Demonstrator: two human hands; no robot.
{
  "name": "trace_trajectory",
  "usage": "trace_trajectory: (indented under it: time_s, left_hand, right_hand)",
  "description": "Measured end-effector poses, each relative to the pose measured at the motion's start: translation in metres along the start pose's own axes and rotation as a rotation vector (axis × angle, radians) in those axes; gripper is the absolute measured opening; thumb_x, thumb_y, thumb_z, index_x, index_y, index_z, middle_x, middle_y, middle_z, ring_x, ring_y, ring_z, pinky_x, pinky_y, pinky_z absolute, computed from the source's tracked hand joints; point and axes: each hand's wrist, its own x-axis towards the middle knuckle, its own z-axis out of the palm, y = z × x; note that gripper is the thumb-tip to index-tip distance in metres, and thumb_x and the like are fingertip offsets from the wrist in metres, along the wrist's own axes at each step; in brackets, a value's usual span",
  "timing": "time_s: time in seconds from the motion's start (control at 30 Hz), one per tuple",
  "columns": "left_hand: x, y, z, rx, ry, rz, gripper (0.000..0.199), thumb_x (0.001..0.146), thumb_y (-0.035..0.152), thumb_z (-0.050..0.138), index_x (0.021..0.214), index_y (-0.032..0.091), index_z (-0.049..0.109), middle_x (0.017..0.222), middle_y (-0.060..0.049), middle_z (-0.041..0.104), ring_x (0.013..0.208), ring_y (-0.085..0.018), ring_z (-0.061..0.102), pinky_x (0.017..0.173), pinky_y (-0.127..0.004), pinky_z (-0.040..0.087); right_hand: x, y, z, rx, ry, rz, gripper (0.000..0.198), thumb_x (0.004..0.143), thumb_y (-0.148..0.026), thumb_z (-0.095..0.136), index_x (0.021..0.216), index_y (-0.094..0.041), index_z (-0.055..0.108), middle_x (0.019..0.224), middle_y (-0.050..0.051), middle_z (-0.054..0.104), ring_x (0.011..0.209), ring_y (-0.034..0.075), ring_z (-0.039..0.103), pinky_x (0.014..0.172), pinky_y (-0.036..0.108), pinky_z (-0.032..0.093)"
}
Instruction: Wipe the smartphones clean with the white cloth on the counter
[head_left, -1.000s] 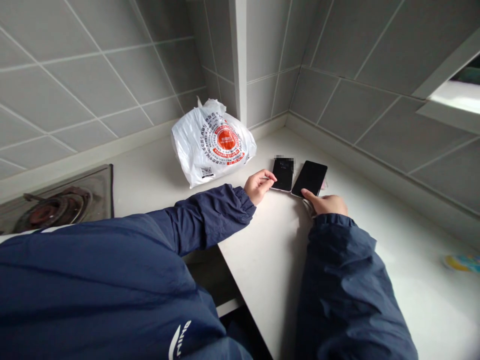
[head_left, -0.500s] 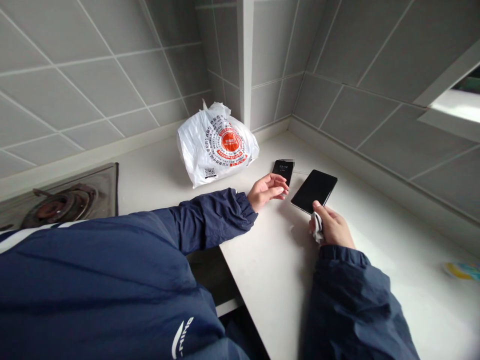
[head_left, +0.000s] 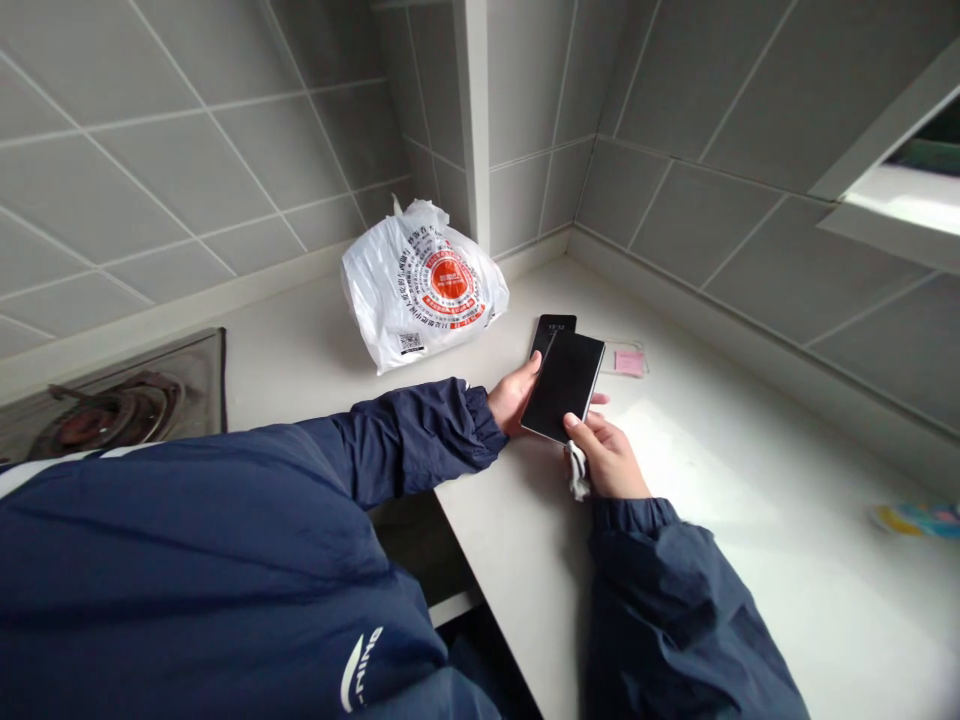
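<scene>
A black-screened phone [head_left: 564, 388] with a pale edge is held above the counter between my two hands. My left hand [head_left: 516, 396] grips it from the left, thumb along its side and fingertips showing past the far edge. My right hand [head_left: 613, 462] pinches its near right corner, thumb on top. A crumpled white tissue [head_left: 577, 474] is tucked in my right hand and hangs below the corner. Just behind lies a second dark phone [head_left: 556, 324] on the counter, partly covered by the held one; its screen shows small, dim digits.
A white plastic bag [head_left: 424, 285] with red and black print stands against the wall. The gas stove [head_left: 124, 405] is at left. Right of the phones lies a small pink tag [head_left: 628, 362] with a thin cord. A blurred colourful packet [head_left: 919, 520] sits far right on the white counter [head_left: 720, 560].
My right hand has brought the phone leftward to my left hand, which now grips it too. The pink tag has come into sight. The view has shifted slightly.
</scene>
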Motion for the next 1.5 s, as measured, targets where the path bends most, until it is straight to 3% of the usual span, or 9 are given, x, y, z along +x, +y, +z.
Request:
trace_trajectory:
  time_s: [0.23,0.33,0.43,0.67,0.8,0.97,1.1,1.3,1.5]
  left_hand:
    - [-0.001,0.013,0.000,-0.097,0.081,-0.044,0.080,0.095,0.073,0.027,0.137,0.012,0.059,0.119,-0.022,0.072,0.106,-0.033,0.071,0.098,-0.051,0.050]
    - [0.000,0.015,-0.002,-0.129,0.163,-0.036,0.073,0.097,0.069,0.026,0.123,0.012,0.066,0.112,-0.020,0.073,0.095,-0.030,0.073,0.090,-0.048,0.054]
    - [0.000,0.017,-0.005,-0.127,0.229,-0.018,0.068,0.098,0.064,0.026,0.114,0.013,0.068,0.104,-0.017,0.075,0.084,-0.027,0.073,0.079,-0.044,0.057]
    - [-0.004,0.019,-0.010,-0.171,0.128,-0.060,0.073,0.094,0.069,0.029,0.119,0.012,0.067,0.107,-0.020,0.074,0.084,-0.030,0.072,0.080,-0.049,0.057]
    - [-0.006,0.021,-0.013,-0.216,-0.011,-0.161,0.078,0.098,0.066,0.021,0.128,0.008,0.063,0.110,-0.024,0.072,0.089,-0.033,0.073,0.083,-0.053,0.056]
    - [-0.007,0.023,-0.014,-0.179,-0.142,-0.341,0.087,0.097,0.071,0.013,0.135,0.007,0.059,0.110,-0.024,0.073,0.090,-0.036,0.073,0.084,-0.058,0.054]
    - [-0.005,0.023,-0.011,-0.148,-0.122,-0.417,0.087,0.099,0.070,0.010,0.138,0.008,0.058,0.106,-0.020,0.074,0.086,-0.033,0.073,0.091,-0.059,0.051]
    - [-0.002,0.014,-0.005,-0.228,-0.029,-0.220,0.081,0.103,0.062,0.013,0.143,0.007,0.057,0.117,-0.019,0.073,0.107,-0.029,0.071,0.105,-0.045,0.045]
    - [0.000,0.011,-0.005,-0.261,-0.030,-0.187,0.076,0.104,0.060,0.017,0.147,0.010,0.055,0.126,-0.017,0.071,0.117,-0.028,0.067,0.109,-0.042,0.042]
  right_hand:
    - [0.005,0.007,0.000,-0.168,0.009,-0.035,0.053,0.078,-0.069,0.070,0.075,-0.016,0.069,0.067,-0.002,0.059,0.063,0.012,0.053,0.058,0.023,0.041]
    - [0.003,0.004,-0.003,-0.069,0.021,-0.021,0.050,0.074,-0.067,0.076,0.074,-0.018,0.064,0.068,-0.002,0.060,0.059,0.010,0.052,0.054,0.022,0.044]
    - [0.002,0.003,-0.008,0.152,0.021,0.044,0.051,0.069,-0.060,0.082,0.096,-0.019,0.069,0.079,0.000,0.068,0.055,0.010,0.056,0.048,0.024,0.051]
    - [0.014,0.014,-0.021,0.486,0.616,-0.290,0.058,0.061,-0.027,0.091,0.113,-0.020,0.070,0.091,0.001,0.075,0.077,0.015,0.073,0.075,0.033,0.064]
    - [0.018,0.019,-0.019,0.295,0.722,-0.454,0.051,0.070,-0.029,0.086,0.116,-0.012,0.073,0.099,0.007,0.079,0.088,0.023,0.076,0.096,0.051,0.060]
    - [0.007,0.016,-0.002,-0.271,0.819,-0.586,0.032,0.093,-0.025,0.060,0.119,-0.016,0.075,0.111,0.011,0.079,0.104,0.026,0.076,0.098,0.047,0.059]
    - [0.004,0.021,0.005,-0.628,0.649,-0.791,0.037,0.097,-0.022,0.051,0.129,-0.020,0.069,0.135,0.012,0.069,0.127,0.026,0.065,0.106,0.046,0.055]
    - [0.003,0.024,0.005,-0.827,0.402,-0.629,0.072,0.101,-0.038,0.049,0.163,-0.018,0.019,0.153,0.017,0.053,0.147,0.029,0.045,0.116,0.057,0.043]
    - [0.001,0.024,0.011,-1.089,0.410,-0.577,0.052,0.103,-0.042,0.043,0.149,-0.018,0.049,0.166,0.016,0.032,0.157,0.036,0.021,0.117,0.067,0.032]
